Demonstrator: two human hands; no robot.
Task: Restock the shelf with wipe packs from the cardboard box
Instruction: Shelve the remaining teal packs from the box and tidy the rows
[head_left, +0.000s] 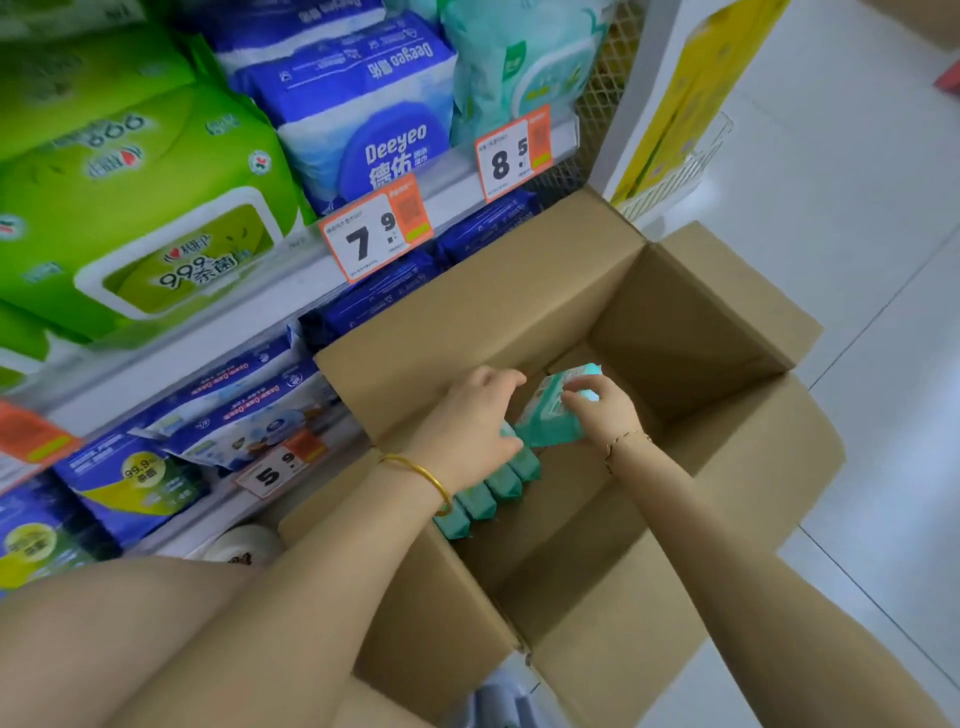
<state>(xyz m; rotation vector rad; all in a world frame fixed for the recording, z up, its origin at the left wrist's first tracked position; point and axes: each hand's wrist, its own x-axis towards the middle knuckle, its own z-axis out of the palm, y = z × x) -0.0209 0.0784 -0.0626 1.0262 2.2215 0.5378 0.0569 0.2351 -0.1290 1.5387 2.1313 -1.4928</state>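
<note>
An open cardboard box (691, 332) stands on the floor beside the shelf (457, 187). Inside it, several teal wipe packs (493, 491) stand on edge in a row along the left wall. Both my hands are down in the box. My right hand (602, 410) grips one teal wipe pack (545, 415), tilted up above the row. My left hand (467, 421) rests on the near end of the same pack and the top of the row, its fingers curled around them. Which pack it grips I cannot tell.
The shelf on the left carries green packs (135, 208), blue Deeyeo packs (363, 114) and teal packs (519, 57), with orange price tags (374, 234) on the rail. Lower shelves hold blue packs (244, 400). White tiled floor (857, 208) lies to the right.
</note>
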